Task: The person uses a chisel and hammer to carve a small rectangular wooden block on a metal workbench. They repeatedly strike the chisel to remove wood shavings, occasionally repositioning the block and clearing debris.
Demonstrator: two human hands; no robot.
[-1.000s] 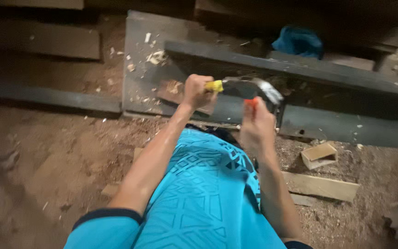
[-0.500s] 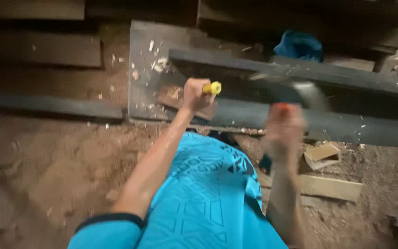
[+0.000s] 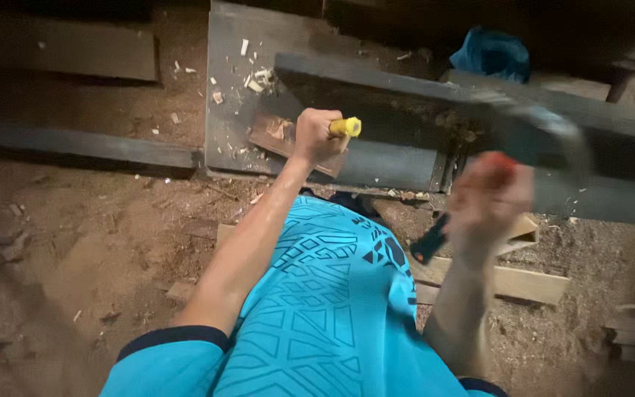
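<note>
A: Near first. Blue patterned shirt (image 3: 310, 309), both arms out over the sawdust floor (image 3: 97, 250). Pale offcut (image 3: 523, 283) lies on the floor near the right arm.

B: Right hand (image 3: 488, 202)?

A: Blurred, raised. Its grip is closed round the hammer (image 3: 534, 132) handle, dark butt end poking out below the fist, head smeared up and to the right. Looks mid-swing to me.

B: Left hand (image 3: 316, 136)?

A: Farther out, fist wrapped tight round the yellow-handled chisel (image 3: 345, 127). Only the yellow butt shows; the blade is hidden by the hand, pointing down at the dark grey plank (image 3: 229, 95).

B: So which step?

A: Chiselling a cut, I'd judge. Bare brown wood patch (image 3: 277, 132) just left of the fist, pale chips (image 3: 255, 77) scattered on the plank beyond it. A long grey beam (image 3: 406, 81) runs right across the plank; blue cloth (image 3: 492, 53) at the far right.

B: What does the next move need?

A: The hammer face has to land square on the yellow butt, left hand keeping the chisel steady, knuckles clear.
</note>
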